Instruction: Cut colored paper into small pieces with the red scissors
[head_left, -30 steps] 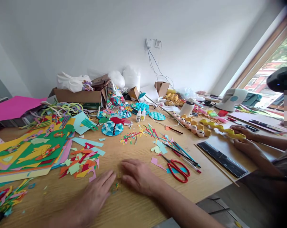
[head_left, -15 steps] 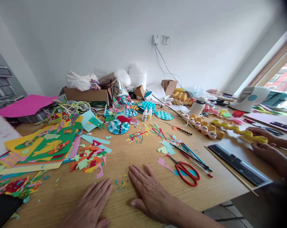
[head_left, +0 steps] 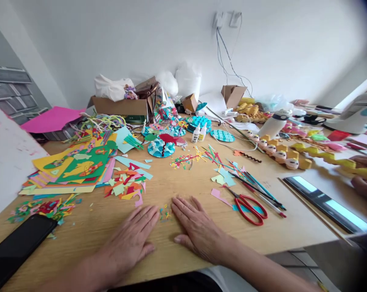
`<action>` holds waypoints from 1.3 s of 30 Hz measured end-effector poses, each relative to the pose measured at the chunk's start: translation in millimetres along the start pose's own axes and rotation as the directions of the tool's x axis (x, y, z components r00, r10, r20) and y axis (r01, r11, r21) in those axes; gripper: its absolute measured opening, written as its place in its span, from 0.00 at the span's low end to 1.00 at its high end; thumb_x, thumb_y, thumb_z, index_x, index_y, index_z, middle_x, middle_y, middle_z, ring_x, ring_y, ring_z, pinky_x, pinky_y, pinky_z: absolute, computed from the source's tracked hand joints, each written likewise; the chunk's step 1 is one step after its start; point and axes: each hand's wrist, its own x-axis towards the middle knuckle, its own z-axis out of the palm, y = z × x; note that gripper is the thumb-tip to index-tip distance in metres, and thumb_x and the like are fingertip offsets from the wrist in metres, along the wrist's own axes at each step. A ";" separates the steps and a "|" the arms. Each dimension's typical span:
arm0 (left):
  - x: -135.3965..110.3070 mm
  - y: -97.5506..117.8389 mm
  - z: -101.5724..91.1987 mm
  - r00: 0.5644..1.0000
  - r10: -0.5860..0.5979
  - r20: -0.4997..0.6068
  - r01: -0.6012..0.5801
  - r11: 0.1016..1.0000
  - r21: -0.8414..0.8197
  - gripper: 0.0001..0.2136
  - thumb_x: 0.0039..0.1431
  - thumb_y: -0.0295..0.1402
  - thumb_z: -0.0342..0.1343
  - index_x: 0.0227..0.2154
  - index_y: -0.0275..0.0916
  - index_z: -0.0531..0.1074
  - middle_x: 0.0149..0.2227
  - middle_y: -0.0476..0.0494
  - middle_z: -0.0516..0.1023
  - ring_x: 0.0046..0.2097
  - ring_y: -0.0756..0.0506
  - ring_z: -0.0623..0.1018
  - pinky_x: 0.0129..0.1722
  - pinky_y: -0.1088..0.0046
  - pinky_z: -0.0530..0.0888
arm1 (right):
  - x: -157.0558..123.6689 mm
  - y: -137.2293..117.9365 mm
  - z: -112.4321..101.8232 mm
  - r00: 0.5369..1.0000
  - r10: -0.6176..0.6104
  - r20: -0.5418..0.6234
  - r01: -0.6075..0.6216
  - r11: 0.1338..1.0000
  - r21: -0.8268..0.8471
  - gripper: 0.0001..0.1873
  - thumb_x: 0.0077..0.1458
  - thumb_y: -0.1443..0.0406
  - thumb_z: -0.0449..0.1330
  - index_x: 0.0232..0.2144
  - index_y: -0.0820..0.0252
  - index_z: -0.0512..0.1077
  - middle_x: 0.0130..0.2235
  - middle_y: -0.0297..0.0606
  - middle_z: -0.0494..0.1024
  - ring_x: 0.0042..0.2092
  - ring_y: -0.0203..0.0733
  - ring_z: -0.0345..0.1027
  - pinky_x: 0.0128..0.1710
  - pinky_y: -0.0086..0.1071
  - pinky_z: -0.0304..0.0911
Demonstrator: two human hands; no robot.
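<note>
My left hand (head_left: 131,240) lies flat on the wooden table (head_left: 177,259), fingers stretched out, holding nothing. My right hand (head_left: 197,228) rests flat beside it, fingers spread, also holding nothing. Between the two hands sits a small heap of tiny coloured paper bits (head_left: 164,213). Red-handled scissors (head_left: 248,205) lie just right of my right hand. A pile of cut paper scraps (head_left: 127,186) lies ahead of my left hand.
Stacked coloured paper sheets (head_left: 76,170) lie at left, a black phone (head_left: 19,247) at the near left corner. Blue paper discs (head_left: 161,147), glue bottles (head_left: 199,133), and boxes crowd the back. Another person's hands (head_left: 364,176) hold a yellow paper chain by a black ruler (head_left: 326,202).
The view has swung left and tilted down, bringing the phone into sight. My hands have slid nearer each other around the little paper bits and lie flat.
</note>
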 end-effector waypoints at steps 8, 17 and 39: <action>-1.8 -8.3 -10.2 0.972 0.158 -0.173 -0.138 0.983 0.123 0.22 0.59 0.37 0.49 0.55 0.33 0.61 0.56 0.39 0.68 0.57 0.41 0.66 0.55 0.64 0.61 | -9.5 -4.3 -8.8 0.999 0.044 -0.001 -0.044 0.999 -0.003 0.38 0.58 0.46 0.40 0.61 0.67 0.48 0.63 0.48 0.48 0.64 0.49 0.39 0.61 0.53 0.34; 0.8 -1.2 -5.7 0.963 0.203 -0.179 -0.178 0.973 0.148 0.22 0.58 0.38 0.49 0.54 0.35 0.62 0.56 0.38 0.68 0.55 0.41 0.68 0.53 0.62 0.65 | -5.7 -17.2 -1.0 1.000 0.009 -0.006 -0.009 1.000 -0.030 0.37 0.58 0.46 0.38 0.60 0.65 0.52 0.63 0.51 0.51 0.63 0.50 0.41 0.59 0.55 0.38; 8.7 -50.6 -35.5 0.969 0.082 -0.234 -0.074 0.996 0.044 0.18 0.60 0.25 0.37 0.46 0.35 0.70 0.51 0.39 0.72 0.55 0.43 0.69 0.54 0.60 0.67 | 8.3 -34.9 0.5 0.985 -0.171 0.003 0.170 0.977 -0.128 0.35 0.58 0.46 0.39 0.60 0.62 0.52 0.63 0.42 0.51 0.63 0.50 0.37 0.58 0.57 0.38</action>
